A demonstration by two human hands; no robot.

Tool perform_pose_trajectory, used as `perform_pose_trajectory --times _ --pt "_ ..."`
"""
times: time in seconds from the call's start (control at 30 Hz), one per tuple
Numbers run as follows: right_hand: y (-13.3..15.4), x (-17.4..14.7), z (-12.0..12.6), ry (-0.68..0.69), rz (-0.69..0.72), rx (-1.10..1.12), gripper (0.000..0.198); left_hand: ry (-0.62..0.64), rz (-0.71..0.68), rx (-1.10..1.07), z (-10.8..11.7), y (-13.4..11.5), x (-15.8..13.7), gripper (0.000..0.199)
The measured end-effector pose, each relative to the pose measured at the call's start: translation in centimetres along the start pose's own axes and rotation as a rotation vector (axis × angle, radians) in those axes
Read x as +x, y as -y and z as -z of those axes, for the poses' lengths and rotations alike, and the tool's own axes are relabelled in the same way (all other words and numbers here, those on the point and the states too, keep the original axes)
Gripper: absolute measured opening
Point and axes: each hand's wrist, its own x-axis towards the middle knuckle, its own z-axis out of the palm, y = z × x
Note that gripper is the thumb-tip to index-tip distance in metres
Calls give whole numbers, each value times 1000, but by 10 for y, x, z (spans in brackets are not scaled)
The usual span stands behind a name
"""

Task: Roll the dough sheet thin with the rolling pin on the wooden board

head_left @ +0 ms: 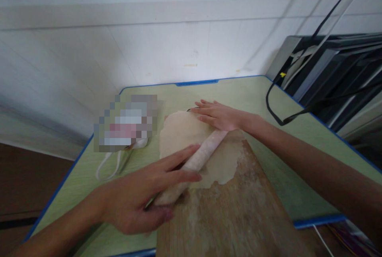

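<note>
A board (223, 221) overhung the table's (244, 90) front edge; the left hand (134, 197) grasped a pin (205, 151) over dough (185, 129), the right hand (221, 115) open atop its far end, seemingly for balance.

Head view: worn at head height | faces forward and down across green table (247, 92) toward white wall (161, 46) | close range: left hand (134, 197) and right hand (222, 115) near centre, wooden board (223, 221) cut by bottom edge.
</note>
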Motion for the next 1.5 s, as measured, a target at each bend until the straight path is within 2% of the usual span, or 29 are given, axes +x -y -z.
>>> perform_pose_trajectory --times 0.13,0.23,0.37,0.47,0.63,0.77,0.9,1.07,1.23,1.37,1.5 --pt "-9 18 -4 -19 68 3 52 -17 -7 28 0 0 1 67" --pt "-14 13 -7 -43 96 43 53 5 -19 51 0 -1 1 71" --pt "-8 -17 -7 -36 12 62 57 35 -21 80 -4 -7 2 75" --pt "1 -49 -9 -57 -1 9 55 44 -41 73 -7 -13 4 76" --pt "13 -100 -20 -190 -29 -92 51 89 -86 56 -11 -22 8 74" --pt "17 -116 -25 -219 -59 -57 51 61 -48 34 -13 -28 7 72" --pt "14 -96 -21 -197 -56 -59 52 49 -25 40 -13 -25 3 75" --pt "8 -38 -8 -63 -57 -28 53 28 44 31 -7 -16 2 72" --pt "13 4 1 -13 -78 -69 54 2 81 24 -5 -10 0 72" --pt "16 7 2 17 -80 -72 55 2 88 51 -6 -10 -1 81" --pt "14 -15 -3 -15 -37 -64 55 44 101 82 -8 -17 0 87"
